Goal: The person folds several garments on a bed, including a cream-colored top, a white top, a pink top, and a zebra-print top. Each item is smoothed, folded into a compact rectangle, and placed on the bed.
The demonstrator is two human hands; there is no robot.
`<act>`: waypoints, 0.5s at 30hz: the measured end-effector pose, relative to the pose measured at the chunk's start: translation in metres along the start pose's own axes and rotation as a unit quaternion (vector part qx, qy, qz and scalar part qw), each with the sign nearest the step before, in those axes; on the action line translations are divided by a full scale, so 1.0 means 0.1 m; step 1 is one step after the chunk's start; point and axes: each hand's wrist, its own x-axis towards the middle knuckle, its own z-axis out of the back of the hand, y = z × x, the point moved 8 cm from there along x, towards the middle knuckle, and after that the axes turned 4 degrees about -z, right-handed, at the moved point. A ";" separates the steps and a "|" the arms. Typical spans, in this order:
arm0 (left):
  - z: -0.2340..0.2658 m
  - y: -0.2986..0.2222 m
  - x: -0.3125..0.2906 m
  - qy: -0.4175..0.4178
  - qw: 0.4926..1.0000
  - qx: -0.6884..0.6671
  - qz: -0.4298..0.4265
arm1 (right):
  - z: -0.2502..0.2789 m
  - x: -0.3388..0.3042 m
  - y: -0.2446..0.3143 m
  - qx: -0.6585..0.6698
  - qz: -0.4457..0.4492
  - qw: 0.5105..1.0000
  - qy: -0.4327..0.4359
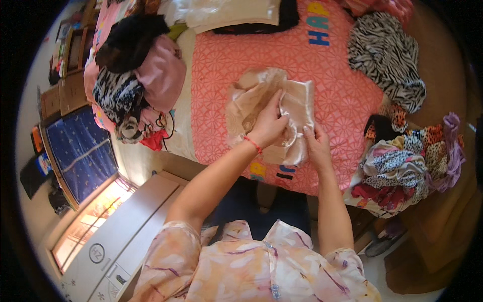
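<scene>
A champagne-coloured satin garment (297, 103) lies spread in front of me on the coral patterned bedspread (216, 100). Its left part looks sheer and crumpled, while the right part is smooth and shiny. My left hand (269, 121), with a red string at the wrist, is on the middle of the cloth, thumb and fingers closed on a fold. At the right lower edge my right hand (318, 145) grips the cloth, its thumb on top and its fingers partly hidden beneath.
Folded white satin and black clothes (226, 15) lie at the far side. Heaped garments (136, 60) cover the left edge. On the right are a zebra-print cloth (385, 55) and a mixed clothes pile (407, 161). A pale cabinet (115, 246) stands lower left.
</scene>
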 end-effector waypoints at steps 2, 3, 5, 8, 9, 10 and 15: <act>0.00 -0.08 -0.11 -0.003 1.000 -0.019 -0.018 | 0.04 0.01 0.08 0.011 0.016 1.000 -0.003; 0.06 -0.13 -0.21 -0.011 0.999 -0.028 -0.027 | 0.02 0.00 0.12 0.017 0.023 1.000 0.001; 0.13 -0.27 -0.34 -0.026 0.999 -0.022 -0.042 | 0.07 0.00 0.22 0.006 0.059 0.998 -0.012; 0.26 -0.38 -0.50 -0.053 0.997 -0.054 -0.030 | 0.16 -0.06 0.34 -0.144 0.143 0.975 -0.086; 0.35 -0.39 -0.58 -0.065 0.997 -0.040 -0.030 | 0.14 -0.18 0.60 -0.243 0.182 0.943 -0.134; 0.39 -0.40 -0.60 -0.068 0.997 -0.032 -0.031 | 0.15 -0.29 0.85 -0.345 0.218 0.894 -0.186; 0.84 -0.68 -0.59 -0.149 0.978 0.091 -0.115 | -0.40 -0.48 0.90 -0.296 0.193 0.935 -0.015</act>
